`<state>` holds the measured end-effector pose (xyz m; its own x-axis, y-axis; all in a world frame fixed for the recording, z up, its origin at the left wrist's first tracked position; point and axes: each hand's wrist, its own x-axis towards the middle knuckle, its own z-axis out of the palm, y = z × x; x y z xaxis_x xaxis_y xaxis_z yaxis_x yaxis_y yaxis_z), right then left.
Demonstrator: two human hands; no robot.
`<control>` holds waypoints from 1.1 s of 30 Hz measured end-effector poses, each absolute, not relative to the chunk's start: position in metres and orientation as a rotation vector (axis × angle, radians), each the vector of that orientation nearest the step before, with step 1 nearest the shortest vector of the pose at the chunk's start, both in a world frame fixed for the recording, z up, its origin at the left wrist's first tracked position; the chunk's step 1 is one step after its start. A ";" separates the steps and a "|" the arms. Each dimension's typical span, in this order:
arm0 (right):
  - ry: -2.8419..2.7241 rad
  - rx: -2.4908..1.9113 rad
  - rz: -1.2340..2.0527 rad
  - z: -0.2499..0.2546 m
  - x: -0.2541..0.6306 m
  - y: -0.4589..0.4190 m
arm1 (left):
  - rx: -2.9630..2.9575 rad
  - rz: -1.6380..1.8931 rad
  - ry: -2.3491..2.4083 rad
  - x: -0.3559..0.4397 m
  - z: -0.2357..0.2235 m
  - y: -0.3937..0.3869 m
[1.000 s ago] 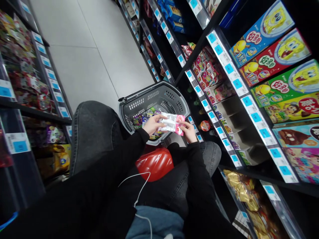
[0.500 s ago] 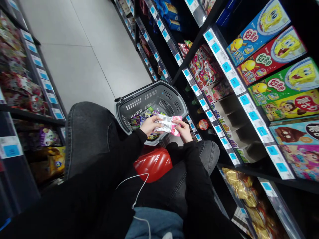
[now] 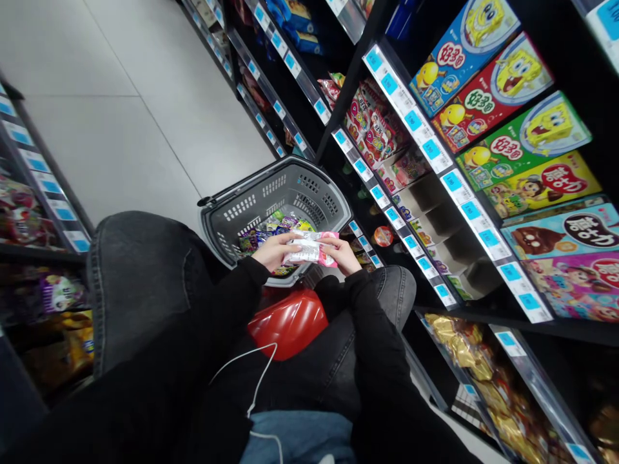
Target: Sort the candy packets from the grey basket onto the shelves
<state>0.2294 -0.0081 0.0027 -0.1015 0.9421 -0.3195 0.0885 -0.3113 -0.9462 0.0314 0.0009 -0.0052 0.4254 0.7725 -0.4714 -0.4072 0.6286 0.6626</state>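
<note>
A: What sort of place?
B: A shop aisle with a pale grey tiled floor and black shelving on both sides.
A: Nearest the wearer?
B: A thin white cable across dark clothing, then a glossy red plastic object between the knees; I can't tell what it is.
A: And the hands?
B: The left hand has its grip clamped on the left end of a shiny white-and-pink packet; the right hand is clamped on its pink right end.
A: Where's that packet?
B: Held over the near right edge of a dark grey slotted plastic basket.
A: Anything inside?
B: Small multicoloured wrapped sweets, heaped towards the near edge.
A: Further off?
B: Gold foil packs on a lower right shelf; higher, blue, red and green cardboard boxes behind an edge of blue-and-white price labels.
</note>
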 end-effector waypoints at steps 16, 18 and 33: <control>-1.427 -1.414 1.384 0.008 0.215 -0.006 | 0.533 0.964 1.154 0.035 -0.021 0.004; -1.407 -1.429 1.374 0.009 0.214 -0.006 | 0.623 1.049 1.247 0.035 -0.023 0.006; -1.290 -1.558 1.160 0.007 0.211 -0.010 | 0.715 1.248 1.286 0.038 -0.023 0.005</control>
